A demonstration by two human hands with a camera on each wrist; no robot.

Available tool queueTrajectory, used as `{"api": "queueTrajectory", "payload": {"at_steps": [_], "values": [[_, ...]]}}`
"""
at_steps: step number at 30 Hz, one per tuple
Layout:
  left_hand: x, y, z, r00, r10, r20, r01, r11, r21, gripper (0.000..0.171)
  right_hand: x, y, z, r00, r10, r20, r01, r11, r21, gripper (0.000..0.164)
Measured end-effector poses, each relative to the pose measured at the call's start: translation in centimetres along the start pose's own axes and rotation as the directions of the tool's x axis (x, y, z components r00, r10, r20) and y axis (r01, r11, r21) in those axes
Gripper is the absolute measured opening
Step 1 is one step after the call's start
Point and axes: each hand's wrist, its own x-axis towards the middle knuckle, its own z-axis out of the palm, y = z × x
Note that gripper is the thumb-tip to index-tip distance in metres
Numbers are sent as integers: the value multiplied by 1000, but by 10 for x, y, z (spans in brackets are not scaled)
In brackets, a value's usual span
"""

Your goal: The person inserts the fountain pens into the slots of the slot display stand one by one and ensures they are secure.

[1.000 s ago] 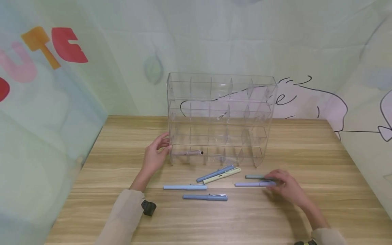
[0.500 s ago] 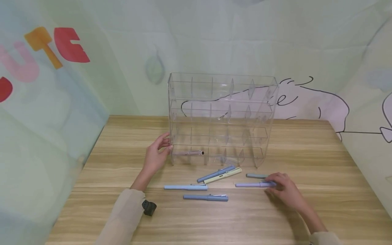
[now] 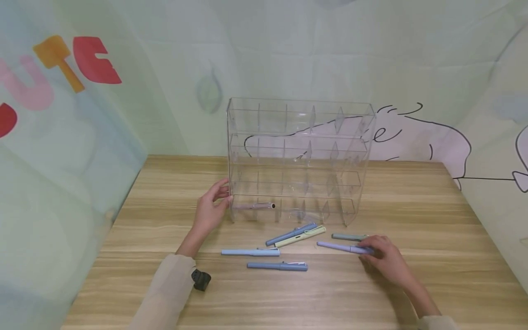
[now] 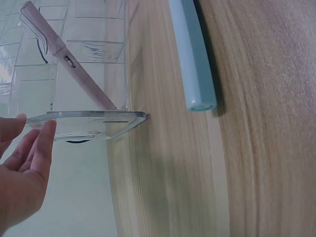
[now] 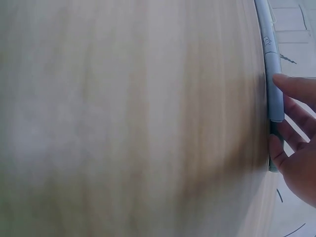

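A clear acrylic pen rack (image 3: 229, 151) with several tiers stands upright on the table. My left hand (image 3: 210, 211) rests its fingertips against the rack's left side panel. A pink pen (image 4: 81, 76) lies in the rack's lowest tier, near that hand. At the right, my right hand (image 3: 387, 261) pinches the right end of a lavender pen (image 3: 336, 246), which lies slanted close over the tabletop. Just behind it is a grey-green pen (image 3: 346, 237), its right end partly hidden by the fingers. In the right wrist view the fingertips overlap the lavender pen (image 5: 274, 94).
In front of the rack a blue pen (image 3: 284, 236) and a pale green pen (image 3: 303, 236) lie side by side, slanted. Nearer are a light blue pen (image 3: 249, 252) and another blue pen (image 3: 276, 266). A printed cloth (image 3: 288, 55) hangs behind the wooden table (image 3: 185, 178).
My right hand has shifted slightly toward the front edge. The lavender pen has turned, its left end swinging away from me, and more of the grey-green pen shows. The left hand stays at the rack.
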Motion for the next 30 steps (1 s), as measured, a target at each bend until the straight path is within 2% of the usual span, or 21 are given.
{"api": "queueTrajectory", "payload": {"at_steps": [7, 23, 30], "values": [[0, 0, 0, 1000, 13, 3, -13, 1000, -8, 48, -3, 3, 2, 999, 0, -33, 0, 1000, 8, 30], [-1, 1, -1, 1000, 29, 0, -29, 999, -21, 47, -3, 8, 5, 999, -20, -26, 20, 1000, -7, 31], [-1, 0, -1, 999, 35, -8, -35, 999, 16, 46, -4, 7, 0, 1000, -27, -3, 27, 997, 74, 30]]}}
